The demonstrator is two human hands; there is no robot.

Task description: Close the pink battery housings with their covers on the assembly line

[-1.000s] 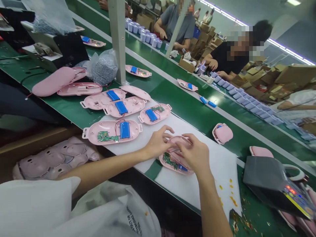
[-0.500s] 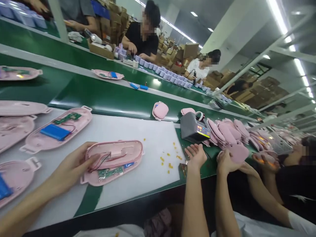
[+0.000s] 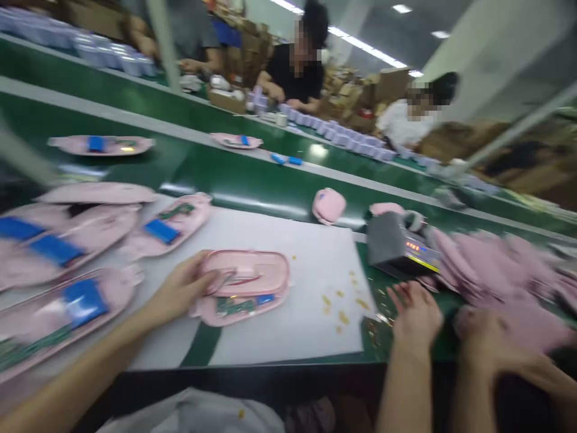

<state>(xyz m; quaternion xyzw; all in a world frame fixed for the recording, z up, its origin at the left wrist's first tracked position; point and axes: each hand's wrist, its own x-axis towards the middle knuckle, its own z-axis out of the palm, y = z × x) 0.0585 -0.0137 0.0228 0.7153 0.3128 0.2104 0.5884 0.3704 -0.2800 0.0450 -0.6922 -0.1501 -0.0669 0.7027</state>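
Note:
My left hand [image 3: 189, 285] grips the left end of a pink plastic casing [image 3: 265, 310], thumb on top and fingers mostly hidden beneath. Within the casing show a green circuit board [image 3: 234, 305] and a bit of blue battery [image 3: 265, 298]. A smaller pink cover [image 3: 246, 270] with a raised rim lies over part of it, also under my thumb. My right hand [image 3: 417, 313], somewhat blurred, is palm up with loosely curled fingers apart; nothing shows in it. It is in front of a grey tape dispenser [image 3: 390, 246] with a lit display, not touching it.
Yellow tape bits [image 3: 343, 317] dot the white work sheet [image 3: 311, 343]. Open pink shells with blue batteries [image 3: 85, 300] crowd the left. A co-worker's hands [image 3: 484, 337] work close on my right, by piled pink parts [image 3: 487, 258]. A green conveyor [image 3: 252, 180] runs behind; people sit beyond.
The view has swung left, so the scene sits further right and more shells show at left. My left hand still holds the casing. My right hand's fingers have curled slightly.

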